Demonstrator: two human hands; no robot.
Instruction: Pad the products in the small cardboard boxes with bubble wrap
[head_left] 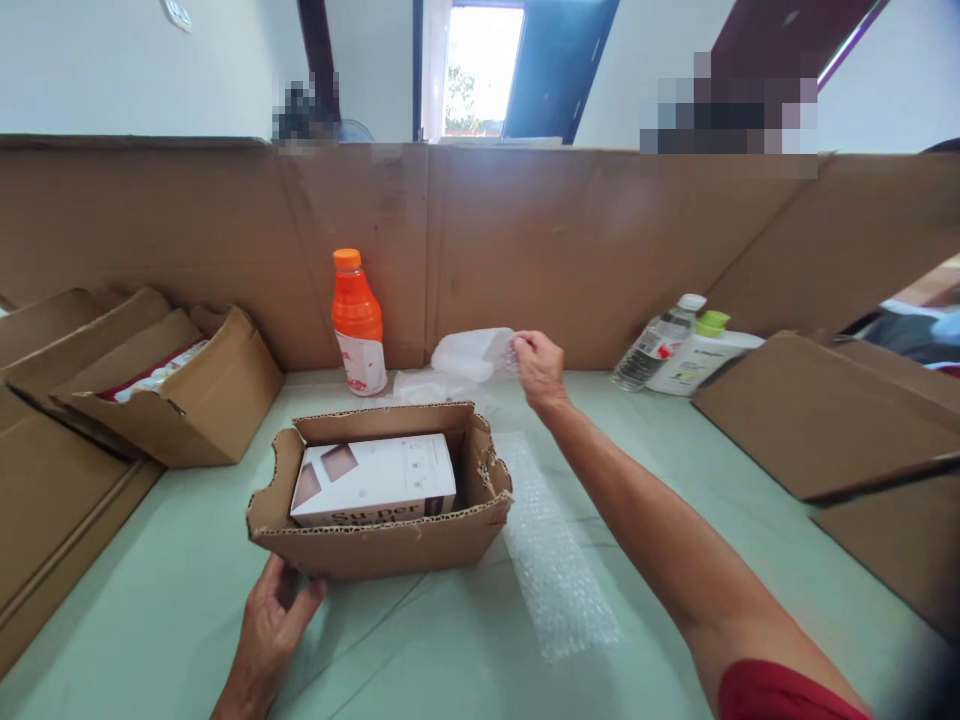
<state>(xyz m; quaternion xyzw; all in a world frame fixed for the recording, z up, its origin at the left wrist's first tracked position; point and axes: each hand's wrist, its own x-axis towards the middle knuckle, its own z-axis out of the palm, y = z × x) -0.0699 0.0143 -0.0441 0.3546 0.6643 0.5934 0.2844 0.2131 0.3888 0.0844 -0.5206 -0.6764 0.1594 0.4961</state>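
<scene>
My right hand (541, 368) is closed in a pinch on the end of a piece of bubble wrap (474, 354), raised above the back of the table. More crumpled clear wrap (427, 386) lies beneath it. My left hand (274, 620) is at the lower left corner of an open cardboard box (390, 552), its thumb and fingers apart; whether it touches the box I cannot tell. Inside that box rests a white carton (379, 472) with dark lettering. A flat strip of bubble wrap (559, 560) lies to the right of the box.
An orange bottle (356, 330) stands behind the box. At the back right, a clear bottle (660, 345) and a white bottle with a green cap (705, 355) lean near cardboard boxes (817, 410). More boxes (225, 400) stand left. A cardboard wall (562, 250) bounds the table.
</scene>
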